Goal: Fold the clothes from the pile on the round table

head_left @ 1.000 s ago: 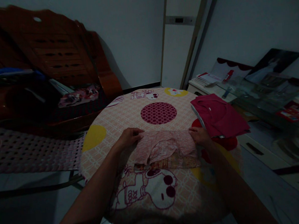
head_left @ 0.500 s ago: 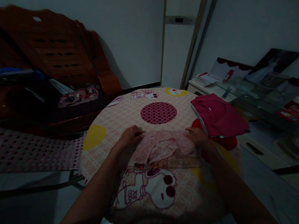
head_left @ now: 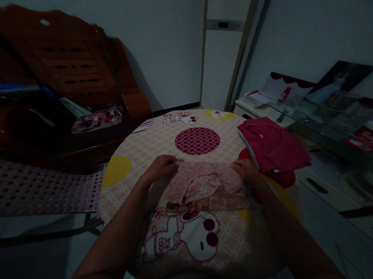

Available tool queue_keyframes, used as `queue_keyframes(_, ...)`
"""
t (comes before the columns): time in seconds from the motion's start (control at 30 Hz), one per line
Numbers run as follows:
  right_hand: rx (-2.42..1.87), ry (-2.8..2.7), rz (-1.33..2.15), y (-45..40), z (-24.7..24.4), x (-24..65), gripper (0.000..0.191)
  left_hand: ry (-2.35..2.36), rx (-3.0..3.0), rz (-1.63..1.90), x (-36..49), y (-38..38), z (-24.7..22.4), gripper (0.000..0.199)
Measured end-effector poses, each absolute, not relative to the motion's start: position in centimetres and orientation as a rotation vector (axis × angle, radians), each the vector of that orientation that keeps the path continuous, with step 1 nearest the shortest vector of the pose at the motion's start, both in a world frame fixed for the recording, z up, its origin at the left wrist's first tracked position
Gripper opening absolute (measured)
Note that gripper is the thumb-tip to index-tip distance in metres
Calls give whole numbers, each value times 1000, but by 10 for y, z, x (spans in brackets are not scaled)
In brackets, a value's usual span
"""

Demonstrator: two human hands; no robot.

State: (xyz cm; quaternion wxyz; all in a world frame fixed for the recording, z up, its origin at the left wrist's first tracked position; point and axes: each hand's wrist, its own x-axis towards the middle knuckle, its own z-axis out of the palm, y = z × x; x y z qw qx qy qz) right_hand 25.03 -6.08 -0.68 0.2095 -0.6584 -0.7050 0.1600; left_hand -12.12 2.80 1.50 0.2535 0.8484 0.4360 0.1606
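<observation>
A folded pink shirt lies on the round table, its neckline toward me and a brownish patterned strip along its near edge. My left hand pinches the far left corner of the shirt between thumb and fingers. At the far right corner, my right hand grips the fabric in the same way. To the right of that hand rests a stack of folded clothes with a magenta shirt on top.
A patterned cloth covers the round table. Behind on the left stands a wooden bench with fabric on it; a woven chair is at left. On the right, a glass-topped cabinet holds papers and boxes.
My left hand's fingers have closed more tightly on the far left corner, lifting it slightly. My right hand has barely shifted; the shirt otherwise lies in the same place.
</observation>
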Motion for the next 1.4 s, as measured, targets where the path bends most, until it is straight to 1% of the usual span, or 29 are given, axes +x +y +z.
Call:
queue_keyframes(0.13,-1841,-1985,475,-61,-5,251,32,1252,2270,371,-117,33,16,27)
queue_keyframes(0.37,-1966,-2024,310,-63,-6,243,27,1331,2478,339,-109,32,14,19)
queue_keyframes(0.6,-1937,-1980,331,-64,-10,247,28,1587,2462,323,-100,35,1,22)
queue_keyframes(0.83,-1965,-1963,320,-63,-11,245,21,1392,2358,388,-111,35,-2,23)
queue_keyframes(1.07,-2010,-1933,194,-63,-17,247,20,1451,2265,496,-113,36,-5,21)
queue_keyframes(1.17,-1953,-1880,55,-70,-13,245,24,1443,2256,523,-113,36,-7,24)
queue_keyframes(1.23,-1885,-1861,-41,-77,-6,242,22,1442,2267,512,-114,35,-7,26)
queue_keyframes(1.3,-1786,-1933,-3,-84,3,238,15,1452,2288,481,-114,35,-8,26)
queue_keyframes(1.4,-1596,-2154,270,-94,16,231,15,1463,2315,448,-114,35,-8,26)
